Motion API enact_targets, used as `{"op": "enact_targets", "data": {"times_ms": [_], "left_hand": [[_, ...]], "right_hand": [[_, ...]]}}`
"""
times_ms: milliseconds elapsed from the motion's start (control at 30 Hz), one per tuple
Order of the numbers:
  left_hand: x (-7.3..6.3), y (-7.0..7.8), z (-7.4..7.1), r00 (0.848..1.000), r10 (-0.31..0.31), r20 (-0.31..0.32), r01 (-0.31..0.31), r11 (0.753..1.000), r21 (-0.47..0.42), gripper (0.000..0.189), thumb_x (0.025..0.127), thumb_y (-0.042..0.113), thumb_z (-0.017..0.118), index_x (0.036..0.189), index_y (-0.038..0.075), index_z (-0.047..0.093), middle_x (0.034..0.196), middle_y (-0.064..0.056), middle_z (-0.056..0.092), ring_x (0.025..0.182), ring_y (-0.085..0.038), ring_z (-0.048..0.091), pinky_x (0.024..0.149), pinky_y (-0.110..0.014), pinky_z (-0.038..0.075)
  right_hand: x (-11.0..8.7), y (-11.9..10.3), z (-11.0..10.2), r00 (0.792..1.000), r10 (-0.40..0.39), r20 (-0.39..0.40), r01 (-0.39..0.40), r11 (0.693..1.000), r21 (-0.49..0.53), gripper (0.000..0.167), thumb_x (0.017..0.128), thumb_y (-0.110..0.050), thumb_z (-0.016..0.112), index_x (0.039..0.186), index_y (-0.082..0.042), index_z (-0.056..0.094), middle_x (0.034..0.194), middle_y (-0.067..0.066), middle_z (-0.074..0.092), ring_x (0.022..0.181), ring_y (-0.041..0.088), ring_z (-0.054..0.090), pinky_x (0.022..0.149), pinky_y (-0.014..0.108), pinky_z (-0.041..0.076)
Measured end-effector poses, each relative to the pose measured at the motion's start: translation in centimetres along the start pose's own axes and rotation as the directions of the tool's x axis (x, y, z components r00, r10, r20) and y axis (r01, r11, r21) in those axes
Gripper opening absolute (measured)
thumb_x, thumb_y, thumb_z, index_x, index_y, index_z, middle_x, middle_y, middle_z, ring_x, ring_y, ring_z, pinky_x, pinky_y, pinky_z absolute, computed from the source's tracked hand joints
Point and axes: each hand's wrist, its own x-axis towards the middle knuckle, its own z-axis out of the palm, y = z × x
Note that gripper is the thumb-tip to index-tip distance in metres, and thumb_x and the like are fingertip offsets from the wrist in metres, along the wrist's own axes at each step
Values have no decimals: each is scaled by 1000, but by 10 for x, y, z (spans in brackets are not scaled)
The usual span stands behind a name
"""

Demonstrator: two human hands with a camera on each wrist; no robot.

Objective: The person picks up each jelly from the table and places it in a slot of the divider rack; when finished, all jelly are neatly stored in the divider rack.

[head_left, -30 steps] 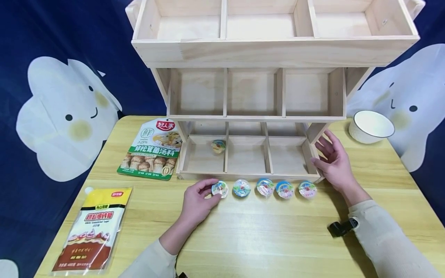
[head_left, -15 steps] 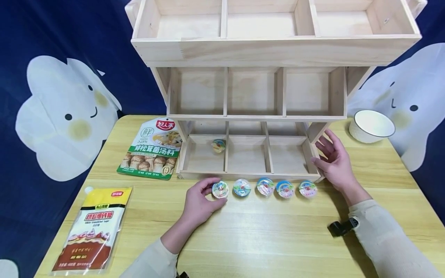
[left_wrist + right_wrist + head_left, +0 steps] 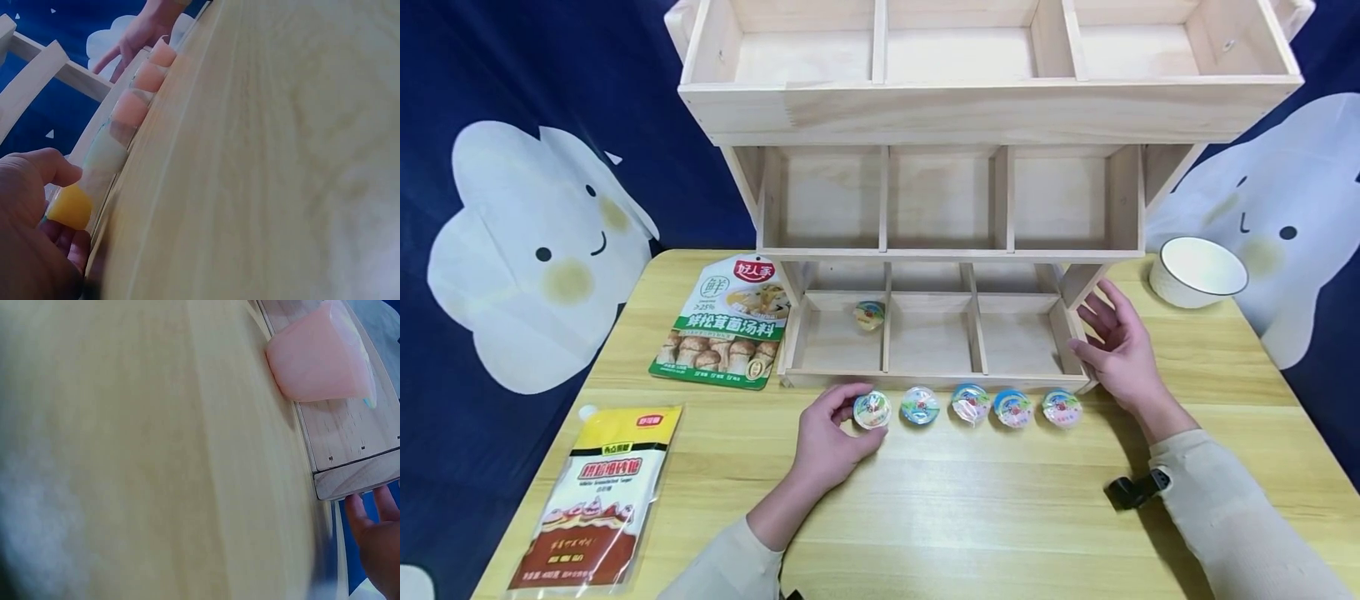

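Observation:
In the head view, my left hand [image 3: 835, 442] curls its fingers and thumb round the leftmost jelly cup [image 3: 872, 410], which shows yellow in the left wrist view. Alongside stand a whitish jelly cup [image 3: 920, 406] and pink ones [image 3: 130, 107], all in a row before the wooden shelf's lowest tray [image 3: 835, 381]. Another jelly cup [image 3: 868, 314] lies tilted in that tray's left compartment. At the tray's right end, my right hand [image 3: 1120, 354] rests its fingers against the outer side, spread and holding nothing.
Above rise the shelf's middle tray [image 3: 951, 254] and upper tray [image 3: 988, 112], each with compartments. A soup seasoning packet [image 3: 722, 325] and a sugar bag [image 3: 598, 500] lie on the left. A white bowl [image 3: 1198, 271] stands at the back right of the table [image 3: 970, 517].
My left thumb has shifted from the jelly cup's near left edge round toward its near right side. The right hand and the other cups keep their places.

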Motion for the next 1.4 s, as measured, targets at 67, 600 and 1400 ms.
{"op": "enact_targets", "data": {"times_ms": [67,600,1400], "left_hand": [[-1,1,0,1000,0,1,0,1000,-21,52,65,-18,81,113,-2,69,111,-15,63,94,-28,66,86,-33,56],[1,14,-13,998,41,50,-31,983,-183,55,63,-26,76,114,-6,66,114,-20,60,95,-34,64,82,-35,58],[42,45,-35,996,90,-12,-91,988,-128,50,65,-21,78,112,-7,66,111,-17,62,97,-27,61,83,-29,57]], "right_hand": [[0,0,0,1000,1,2,-1,1000,5,91,77,35,50,155,-10,34,151,25,39,129,21,51,95,22,49],[-2,2,-2,1000,-2,-5,2,1000,9,92,76,36,49,155,-9,34,150,23,41,128,19,52,94,22,49],[0,1,0,1000,-3,1,3,1000,22,92,76,37,49,155,-9,34,151,25,39,129,21,52,95,23,49]]}}
